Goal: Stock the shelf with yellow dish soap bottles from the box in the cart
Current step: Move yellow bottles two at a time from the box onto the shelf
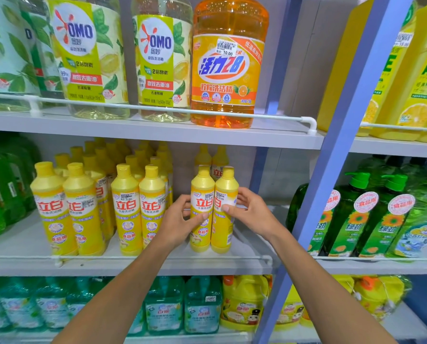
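Note:
Two yellow dish soap bottles stand upright side by side on the middle shelf (pixel 252 254), at the right end of the yellow rows. My left hand (pixel 180 219) grips the left bottle (pixel 202 194) round its label. My right hand (pixel 250 211) grips the right bottle (pixel 226 192), thumb on the label front. Two more yellow bottles (pixel 212 157) stand behind them. Rows of the same yellow bottles (pixel 130 202) fill the shelf to the left. The box and the cart are out of view.
A white rail (pixel 157 257) runs along the shelf's front edge. A blue upright post (pixel 331 170) bounds the bay on the right, with green pump bottles (pixel 371 214) beyond. Large orange and clear bottles (pixel 228 63) stand on the shelf above. Teal and yellow jugs (pixel 202 304) sit below.

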